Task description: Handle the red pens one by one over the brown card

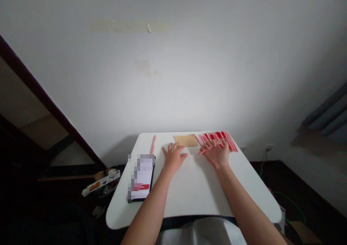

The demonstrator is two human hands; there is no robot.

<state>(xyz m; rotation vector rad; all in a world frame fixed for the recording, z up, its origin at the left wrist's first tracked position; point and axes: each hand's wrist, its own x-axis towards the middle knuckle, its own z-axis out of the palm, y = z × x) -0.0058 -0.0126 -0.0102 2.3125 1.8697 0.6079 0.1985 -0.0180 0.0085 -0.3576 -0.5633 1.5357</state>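
Observation:
My left hand (173,159) rests on the white table (196,190) with its fingers spread, the fingertips close to the near edge of a flat tan paper piece (187,140). My right hand (219,156) is turned partly palm up. Its fingers are curled around a slim pink pen (202,152), which slants across them. Just behind that hand lies a row of several pink and red pens (230,141), side by side near the far right corner. Part of the row is hidden by the fingers.
A single pink pen (153,144) lies at the far left of the table, above a phone (143,178) with a lit, partly blurred screen. A pale wall (184,75) stands behind the table. On the floor to the left is a long printed box (101,183).

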